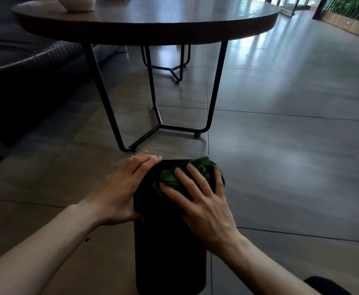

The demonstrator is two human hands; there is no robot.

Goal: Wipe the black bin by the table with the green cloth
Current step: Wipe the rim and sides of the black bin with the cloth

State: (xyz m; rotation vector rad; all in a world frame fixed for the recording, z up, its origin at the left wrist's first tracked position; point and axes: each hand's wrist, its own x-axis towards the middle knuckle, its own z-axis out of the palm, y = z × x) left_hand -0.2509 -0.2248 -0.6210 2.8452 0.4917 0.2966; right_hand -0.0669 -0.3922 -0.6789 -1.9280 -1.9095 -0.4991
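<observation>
A tall black bin [168, 241] stands on the tiled floor [280, 167], just in front of the thin metal legs of a round table whose dark tabletop [148, 20] spreads above and beyond it. The left hand [121, 188] lies flat along the bin's left side, fingers straight and thumb against its wall. The right hand [202, 199] presses a bunched green cloth [174, 177] onto the bin's top with spread, straight fingers.

Black bin, green cloth, grey floor

A dark green cloth [192, 174] lies on a plain black bin [170, 248]; grey tiles [291, 145], dark brown table [153, 24] on black legs [215, 86], white bowl [76, 3].
</observation>
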